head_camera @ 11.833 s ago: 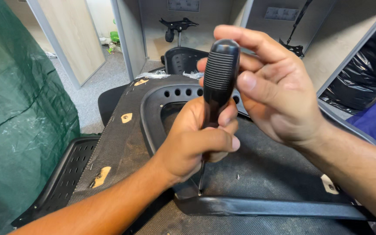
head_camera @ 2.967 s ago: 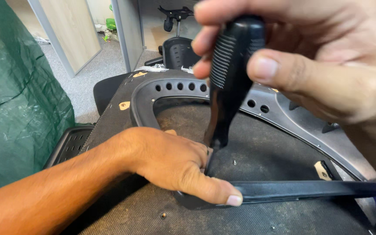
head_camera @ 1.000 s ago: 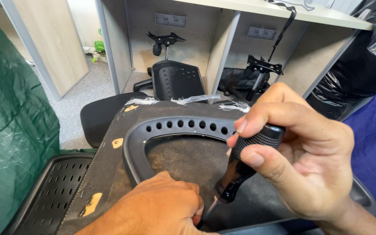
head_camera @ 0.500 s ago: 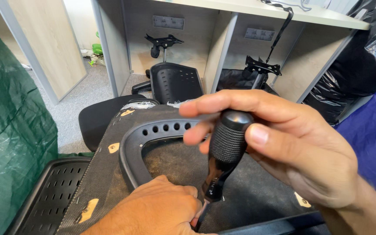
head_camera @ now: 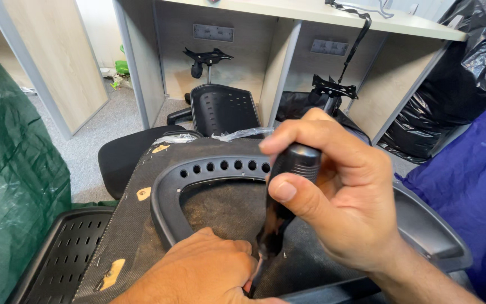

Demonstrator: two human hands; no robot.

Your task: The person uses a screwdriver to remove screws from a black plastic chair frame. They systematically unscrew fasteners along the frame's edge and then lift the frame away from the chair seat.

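Landmark = the black plastic frame (head_camera: 167, 188) with the row of round holes, lying on the grey mesh seat panel (head_camera: 142, 225).

Surroundings, big to small:
- Desk (head_camera: 322, 11) with pale wood partitions, far behind the frame.
- Green plastic sheet (head_camera: 12, 169), left of the frame, covers the whole left edge.
- Blue fabric (head_camera: 473, 186), right of the frame; black plastic bags (head_camera: 468, 73) behind that.
- Perforated black chair back (head_camera: 223, 110), upright, behind the frame under the desk.
- Black seat cushion (head_camera: 122, 157) on the carpet, behind-left of the frame.
- Slotted black panel (head_camera: 57, 259), front-left of the frame, partly under the mesh panel.
- Two black chair brackets: one (head_camera: 206, 56) behind the chair back, one (head_camera: 333, 89) behind-right of the frame.
- Clear plastic scraps (head_camera: 237, 134) on the mesh panel's far edge.

Blocking: right hand (head_camera: 338, 208) covers the frame's right side and most of the tool.

Screwdriver (head_camera: 288, 191): black, ribbed grip on top, glossy lower handle, tilted, inside the frame opening near its front edge. Shaft and tip mostly hidden behind the left hand.

Right hand: clenched around the handle top, thumb pressed on the ribbed part.
Left hand (head_camera: 203, 270): curled down low at the frame's front, fingers bunched at the shaft. Can't tell if it's actually pinching it.
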